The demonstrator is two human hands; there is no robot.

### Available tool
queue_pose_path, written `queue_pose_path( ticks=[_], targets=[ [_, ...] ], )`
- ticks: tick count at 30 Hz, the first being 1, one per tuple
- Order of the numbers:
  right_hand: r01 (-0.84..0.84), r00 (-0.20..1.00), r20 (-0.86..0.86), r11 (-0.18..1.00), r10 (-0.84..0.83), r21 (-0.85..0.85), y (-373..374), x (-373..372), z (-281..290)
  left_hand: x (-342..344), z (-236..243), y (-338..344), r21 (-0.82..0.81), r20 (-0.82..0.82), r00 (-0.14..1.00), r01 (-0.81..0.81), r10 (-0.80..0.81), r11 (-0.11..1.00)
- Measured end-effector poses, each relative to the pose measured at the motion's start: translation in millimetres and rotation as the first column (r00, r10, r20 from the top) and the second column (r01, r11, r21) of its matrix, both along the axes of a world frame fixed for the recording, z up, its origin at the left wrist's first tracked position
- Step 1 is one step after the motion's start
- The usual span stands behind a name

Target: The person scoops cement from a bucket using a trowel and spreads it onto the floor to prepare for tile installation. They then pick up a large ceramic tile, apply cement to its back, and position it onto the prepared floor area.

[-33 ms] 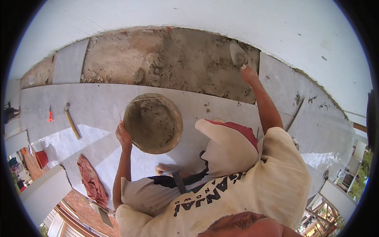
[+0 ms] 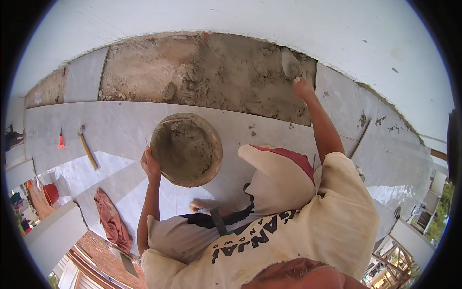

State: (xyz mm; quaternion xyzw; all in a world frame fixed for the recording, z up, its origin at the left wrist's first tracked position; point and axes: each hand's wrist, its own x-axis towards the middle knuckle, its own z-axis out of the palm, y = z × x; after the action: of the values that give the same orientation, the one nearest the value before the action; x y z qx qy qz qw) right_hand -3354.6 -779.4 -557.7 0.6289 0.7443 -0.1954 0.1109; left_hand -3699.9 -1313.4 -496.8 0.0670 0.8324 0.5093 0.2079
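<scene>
My right hand [image 2: 302, 89] is closed on the handle of a trowel [image 2: 290, 64]. Its mortar-coated blade rests on the wet grey mortar [image 2: 236, 77] at the right end of an untiled strip along the wall. Beside the left rim of a round bucket [image 2: 217, 159], my left hand [image 2: 151, 166] is closed, with a thin stick-like thing poking up from the fingers; its kind is unclear. Thick mortar [image 2: 187, 144] partly fills the bucket, which stands on the large grey floor tiles [image 2: 250, 127].
A hammer [image 2: 87, 148] and a red-handled tool [image 2: 61, 139] lie on the tiles at left. Nearer is a crumpled reddish cloth [image 2: 111, 221]. The white wall [image 2: 269, 24] borders the strip's far side, and a laid tile [image 2: 85, 77] bounds its bare-earth left part.
The trowel blade has shifted very slightly to the right on the mortar. My left hand and the bucket look nearly the same.
</scene>
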Motion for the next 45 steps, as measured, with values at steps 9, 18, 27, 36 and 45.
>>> queue_pose_path(
  ticks=[9, 18, 27, 36, 45],
  targets=[
    [0.167, 0.986, -0.028, 0.986, -0.167, 0.010, 13, 23, -27, 4, 7, 0, -0.041, -0.059, 0.998, -0.015, 0.012, 0.999],
    [0.007, 1.000, 0.021, 0.995, -0.009, 0.099, 19, 42, -26, -5, -11, -5, 0.011, -0.027, 0.999, 0.027, -0.026, 1.000],
    [-0.376, 0.861, 0.338, 0.923, 0.381, -0.082, 60, 61, -40, 1, -9, 9, 0.032, -0.061, 0.998, 0.019, -0.017, 0.999],
    [-0.024, 0.966, 0.254, 0.990, 0.058, -0.136, 75, 59, -48, 4, -8, 5, -0.049, -0.084, 0.995, 0.056, -0.060, 0.997],
    [-0.179, 0.951, 0.217, 0.966, 0.218, -0.186, 40, 26, -53, 2, -4, -11, 0.009, -0.139, 0.990, -0.006, 0.007, 1.000]
  ],
)
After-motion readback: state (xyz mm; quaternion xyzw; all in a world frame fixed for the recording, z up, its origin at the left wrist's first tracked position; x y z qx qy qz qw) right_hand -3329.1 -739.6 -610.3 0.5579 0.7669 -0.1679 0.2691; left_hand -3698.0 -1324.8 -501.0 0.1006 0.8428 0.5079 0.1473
